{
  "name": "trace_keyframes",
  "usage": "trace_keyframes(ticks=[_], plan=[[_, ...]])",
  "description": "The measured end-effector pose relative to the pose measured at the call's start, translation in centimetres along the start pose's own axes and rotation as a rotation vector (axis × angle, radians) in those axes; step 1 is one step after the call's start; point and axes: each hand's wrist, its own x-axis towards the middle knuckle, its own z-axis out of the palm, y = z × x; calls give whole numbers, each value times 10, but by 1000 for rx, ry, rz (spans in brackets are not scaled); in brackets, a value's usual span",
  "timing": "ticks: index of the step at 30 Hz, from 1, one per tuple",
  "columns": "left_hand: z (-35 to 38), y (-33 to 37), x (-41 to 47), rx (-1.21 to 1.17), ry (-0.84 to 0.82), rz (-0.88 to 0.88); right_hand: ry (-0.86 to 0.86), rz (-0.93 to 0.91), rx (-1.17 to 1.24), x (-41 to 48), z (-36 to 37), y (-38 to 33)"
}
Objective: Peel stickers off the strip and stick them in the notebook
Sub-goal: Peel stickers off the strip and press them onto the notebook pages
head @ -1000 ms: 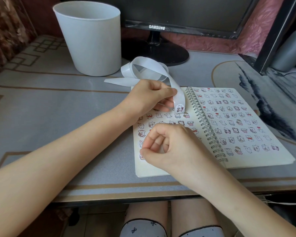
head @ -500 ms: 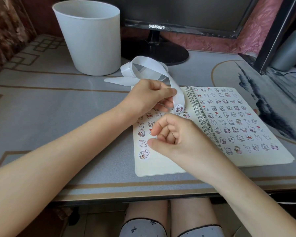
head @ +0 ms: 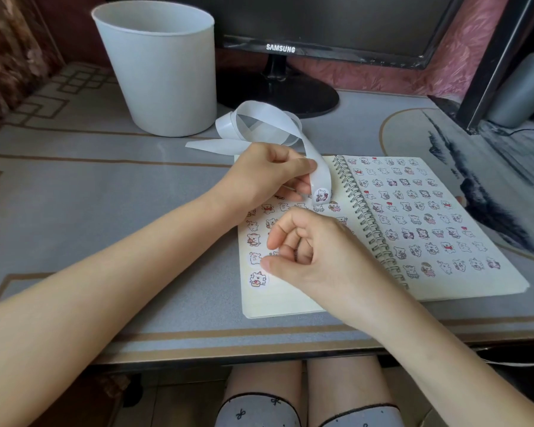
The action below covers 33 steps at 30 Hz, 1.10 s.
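One white bin [head: 158, 75] stands far left on the surface [head: 74, 211]. Left hand [head: 265, 177] pinches sticker strip [head: 319, 174] above open notebook [head: 278, 303]. Right hand [head: 318, 251], fingers curled and empty, hides part of its left page. Printed mat [head: 475, 186] lies at right.

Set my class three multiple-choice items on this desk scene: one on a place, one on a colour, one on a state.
1. Where does the bin stand? A on the desk, left of the monitor stand; B on a shelf; C on the floor.
2. What colour is the strip? A black; B white; C red.
3. How does the notebook lie? A shut; B open flat; C propped upright.
Answers: 1 A, it sits on the desk beside the monitor stand; 2 B, the strip in the left hand's grip is white; 3 B, it lies spread either side of the spiral.
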Motion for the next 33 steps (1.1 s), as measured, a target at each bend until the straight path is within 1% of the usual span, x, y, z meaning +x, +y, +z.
trace_keyframes(ticks=[3, 8, 11, 13, 17, 19, 28, 33], plan=[[0, 0, 0, -5, -5, 4, -24, 5, 85, -2, -3, -1], [0, -1, 1, -14, -3, 3, -42, -4, 40, -2, -2, -2], [0, -1, 0, -17, -4, 8, -68, -17, 140, 0, -10, -3], [0, 1, 0, -17, -5, 20, -8, -38, 190, 3, -23, -4], [-2, 2, 1, 17, 10, 78, 353, -114, 86, 19, -55, 6], [-2, 3, 2, 9, 21, 87, 436, -138, 35, 28, -63, 13], [-2, 4, 2, 9, 41, 125, 387, -198, 148, 39, -58, 25], [-2, 4, 2, -37, -17, 86, 444, -197, 207, 41, -59, 28]])
